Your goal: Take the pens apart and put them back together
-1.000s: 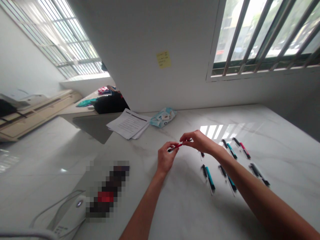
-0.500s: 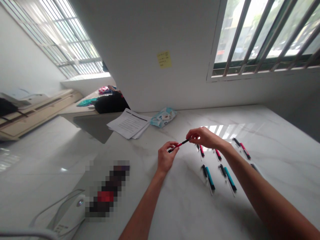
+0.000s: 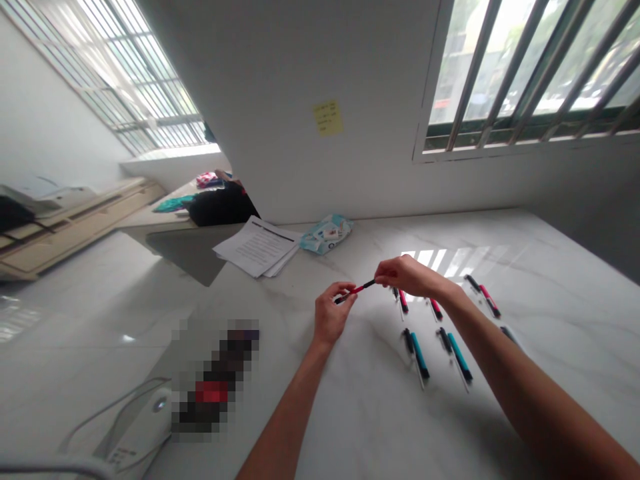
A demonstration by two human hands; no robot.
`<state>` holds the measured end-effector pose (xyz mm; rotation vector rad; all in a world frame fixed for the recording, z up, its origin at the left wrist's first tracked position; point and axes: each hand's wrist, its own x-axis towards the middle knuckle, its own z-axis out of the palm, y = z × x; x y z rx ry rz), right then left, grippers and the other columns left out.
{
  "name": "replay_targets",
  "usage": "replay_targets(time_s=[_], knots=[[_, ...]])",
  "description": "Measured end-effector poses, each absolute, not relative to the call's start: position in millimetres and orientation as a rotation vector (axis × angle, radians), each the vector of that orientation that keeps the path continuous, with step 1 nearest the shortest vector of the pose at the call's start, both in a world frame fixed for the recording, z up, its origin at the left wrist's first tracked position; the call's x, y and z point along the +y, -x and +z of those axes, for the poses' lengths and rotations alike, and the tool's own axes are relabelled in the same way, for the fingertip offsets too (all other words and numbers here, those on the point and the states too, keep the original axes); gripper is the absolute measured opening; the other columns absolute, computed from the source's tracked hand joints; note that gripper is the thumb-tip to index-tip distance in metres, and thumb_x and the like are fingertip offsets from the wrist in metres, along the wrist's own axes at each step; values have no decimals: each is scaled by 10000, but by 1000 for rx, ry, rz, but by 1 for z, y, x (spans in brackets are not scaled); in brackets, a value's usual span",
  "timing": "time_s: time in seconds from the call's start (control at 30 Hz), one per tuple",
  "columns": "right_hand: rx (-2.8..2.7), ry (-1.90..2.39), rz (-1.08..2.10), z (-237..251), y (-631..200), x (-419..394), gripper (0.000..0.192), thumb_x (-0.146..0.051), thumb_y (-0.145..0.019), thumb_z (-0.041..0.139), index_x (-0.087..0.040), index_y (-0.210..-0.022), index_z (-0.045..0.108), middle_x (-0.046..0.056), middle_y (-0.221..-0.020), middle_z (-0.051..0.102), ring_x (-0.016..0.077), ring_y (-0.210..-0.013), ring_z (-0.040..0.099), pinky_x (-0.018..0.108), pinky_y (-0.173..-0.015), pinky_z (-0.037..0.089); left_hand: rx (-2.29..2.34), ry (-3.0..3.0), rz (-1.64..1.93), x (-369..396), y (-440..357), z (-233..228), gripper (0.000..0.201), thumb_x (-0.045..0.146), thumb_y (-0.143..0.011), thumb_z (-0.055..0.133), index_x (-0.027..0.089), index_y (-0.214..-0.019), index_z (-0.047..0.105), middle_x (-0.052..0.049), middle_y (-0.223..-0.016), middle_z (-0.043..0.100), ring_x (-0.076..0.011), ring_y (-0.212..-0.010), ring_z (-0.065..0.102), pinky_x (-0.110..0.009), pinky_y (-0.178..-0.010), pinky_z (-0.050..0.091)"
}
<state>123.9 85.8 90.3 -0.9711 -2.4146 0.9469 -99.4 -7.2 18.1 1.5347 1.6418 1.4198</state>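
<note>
Red pen point(image 3: 356, 291) sits pinched at both ends above the white tabletop point(image 3: 350, 413): your left hand point(image 3: 330, 317) has its fingers closed on the lower end, and your right hand point(image 3: 407, 275) has its fingers closed on the dark upper end. Just beyond your right fingers lie two more red pens point(image 3: 403, 301), with teal pens point(image 3: 420, 355) below your right wrist. Well past your left fingers, toward the wall, rest a stack of papers point(image 3: 257, 248) and a wipes packet point(image 3: 326, 235).
</note>
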Motion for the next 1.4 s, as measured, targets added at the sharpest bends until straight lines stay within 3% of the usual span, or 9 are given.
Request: replay_targets(time_s=[0.17, 0.3, 0.47, 0.57, 0.7, 0.87, 0.97, 1.2, 1.4], knots=[[-2429, 914, 902, 91, -119, 82, 163, -310, -924, 715, -210, -1044, 761, 23, -809, 769, 153, -686, 670, 247, -629, 448, 1654, -1520, 1415, -7, 99, 19, 158, 269, -822, 755, 240, -975, 785, -31, -926, 769, -183, -850, 687, -313, -829, 565], [-2412, 968, 898, 90, -117, 82, 243, -359, -993, 623, -188, -898, 768, 35, -727, 744, 147, -633, 648, 255, -619, 435, 1651, -1534, 1417, -6, 99, 21, 159, 266, -816, 757, 236, -970, 787, -33, -926, 772, -182, -845, 687, -321, -850, 564], [-2386, 889, 1008, 87, -121, 84, 308, -335, -899, 739, -213, -1181, 718, 32, -883, 778, 146, -692, 670, 236, -619, 458, 1643, -1506, 1417, -7, 100, 20, 166, 278, -818, 760, 231, -976, 785, -35, -934, 774, -179, -854, 689, -306, -829, 570], [-2388, 920, 1008, 85, -118, 85, 175, -326, -943, 672, -186, -991, 765, 28, -784, 761, 144, -679, 670, 236, -639, 457, 1639, -1528, 1415, -7, 100, 19, 165, 278, -818, 759, 228, -973, 784, -31, -931, 775, -177, -850, 689, -309, -837, 571], [-2415, 1030, 986, 83, -113, 85, 424, -443, -1031, 534, -165, -808, 764, 48, -708, 745, 141, -610, 640, 252, -619, 435, 1633, -1534, 1412, -8, 99, 21, 158, 282, -819, 754, 226, -965, 783, -36, -966, 783, -179, -870, 692, -311, -838, 579], [-2388, 934, 997, 83, -118, 85, 270, -361, -909, 730, -192, -1119, 740, 45, -881, 780, 152, -721, 676, 238, -646, 449, 1632, -1524, 1410, -7, 98, 20, 167, 282, -819, 755, 229, -975, 783, -33, -950, 779, -176, -858, 691, -309, -832, 585], [-2414, 981, 969, 83, -120, 86, 213, -371, -958, 664, -180, -944, 757, 36, -764, 750, 142, -653, 647, 241, -615, 425, 1632, -1521, 1408, -7, 99, 18, 165, 286, -820, 756, 231, -974, 784, -32, -944, 779, -177, -858, 693, -309, -829, 586], [-2431, 952, 905, 82, -117, 86, 214, -367, -965, 676, -175, -946, 769, 22, -723, 727, 130, -622, 619, 244, -624, 414, 1633, -1529, 1403, -5, 100, 17, 166, 297, -821, 764, 233, -973, 783, -29, -955, 783, -179, -862, 698, -314, -847, 580], [-2505, 893, 668, 79, -116, 89, 133, -331, -932, 739, -204, -951, 776, 51, -879, 753, 173, -787, 671, 267, -713, 443, 1614, -1511, 1411, -5, 99, 17, 160, 302, -820, 760, 230, -963, 777, -33, -975, 786, -182, -876, 707, -317, -847, 581]])
